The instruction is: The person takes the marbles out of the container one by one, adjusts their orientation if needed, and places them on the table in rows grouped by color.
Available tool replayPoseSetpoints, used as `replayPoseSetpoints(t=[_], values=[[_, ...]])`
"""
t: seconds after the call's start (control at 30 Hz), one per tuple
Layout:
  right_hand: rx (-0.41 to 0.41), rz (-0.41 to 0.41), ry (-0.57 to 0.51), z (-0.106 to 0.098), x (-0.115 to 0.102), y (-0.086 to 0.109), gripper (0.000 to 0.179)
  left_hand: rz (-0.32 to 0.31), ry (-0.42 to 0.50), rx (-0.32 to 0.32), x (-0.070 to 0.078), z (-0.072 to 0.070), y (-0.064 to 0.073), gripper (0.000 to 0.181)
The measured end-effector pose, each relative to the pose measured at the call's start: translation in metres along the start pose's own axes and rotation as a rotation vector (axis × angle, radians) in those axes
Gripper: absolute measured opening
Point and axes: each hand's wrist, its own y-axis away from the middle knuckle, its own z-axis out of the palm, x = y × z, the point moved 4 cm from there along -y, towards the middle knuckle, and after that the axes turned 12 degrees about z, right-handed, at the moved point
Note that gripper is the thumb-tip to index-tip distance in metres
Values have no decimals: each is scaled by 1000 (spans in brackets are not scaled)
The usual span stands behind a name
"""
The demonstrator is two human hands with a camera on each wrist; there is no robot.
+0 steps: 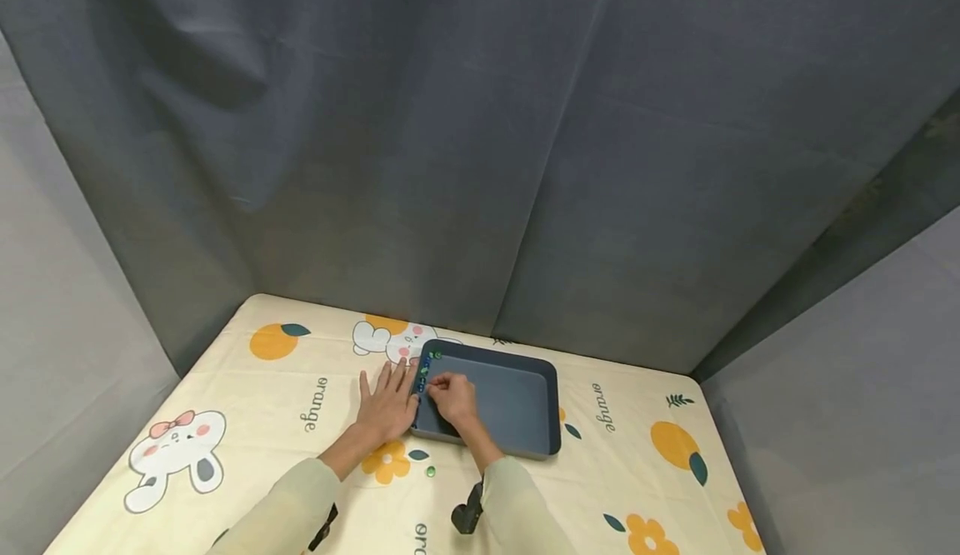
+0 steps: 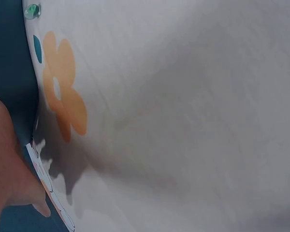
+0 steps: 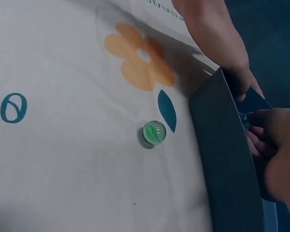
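A dark grey rectangular tray [image 1: 517, 409] lies on the patterned cloth. Several blue and green glass marbles [image 1: 424, 369] line up along its left inner wall. My left hand [image 1: 386, 405] rests at the tray's left side, fingers spread and fairly straight, the thumb side against the rim. Inside the tray, my right hand [image 1: 453, 398] has its fingers curled near that row. In the right wrist view its thumb and fingertips pinch a glass marble [image 3: 244, 120], partly hidden by the fingers.
One loose green marble [image 3: 153, 132] sits on the cloth in front of the tray, beside a printed leaf. The printed cloth [image 1: 285, 422] covers the whole table. A dark grey curtain [image 1: 420, 163] hangs behind the far edge, with pale panels [image 1: 67, 288] at both sides.
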Motion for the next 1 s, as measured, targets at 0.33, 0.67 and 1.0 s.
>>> replayPoseSetpoints(t=[0.33,0.67,1.0], values=[[20,-62,127,9,-11,-8,6,-1,28,3,-4,7,-1,62],[37,-50,146,13,-13,-13,6,-8,6,-4,-2,4,0,62],[75,8,127,13,-15,-14,10,-4,4,4,-1,2,-1,61]])
